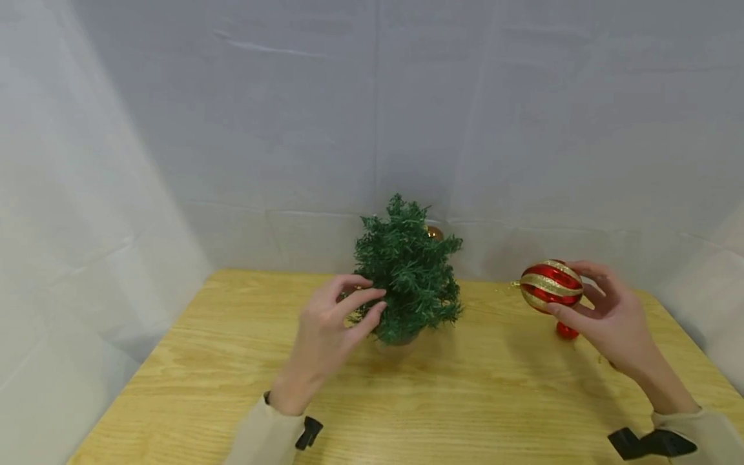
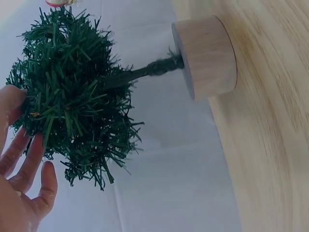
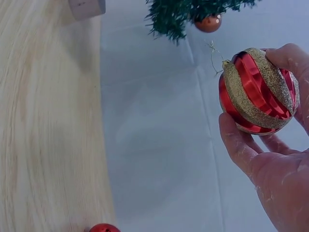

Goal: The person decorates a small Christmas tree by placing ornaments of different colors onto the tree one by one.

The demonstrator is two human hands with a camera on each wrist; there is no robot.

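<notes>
A small green artificial Christmas tree (image 1: 407, 271) stands upright on a round wooden base (image 2: 207, 58). My left hand (image 1: 331, 326) is at the tree's left side, its slightly bent fingers (image 2: 31, 157) touching the outer branches; no firm grip shows. On the right, my right hand (image 1: 610, 316) holds a large red Christmas bauble with gold glitter stripes (image 1: 549, 284) above the table, between thumb and fingers. The bauble's gold cap and thin hanging loop (image 3: 216, 58) point toward the tree. A shiny copper-gold bauble (image 1: 433, 233) shows at the tree's back right, partly hidden by branches.
A small red bauble (image 1: 566, 330) lies on the wooden table (image 1: 465, 400) below my right hand, partly covered in the head view. White sheeting (image 1: 290, 129) hangs behind the table and at both sides.
</notes>
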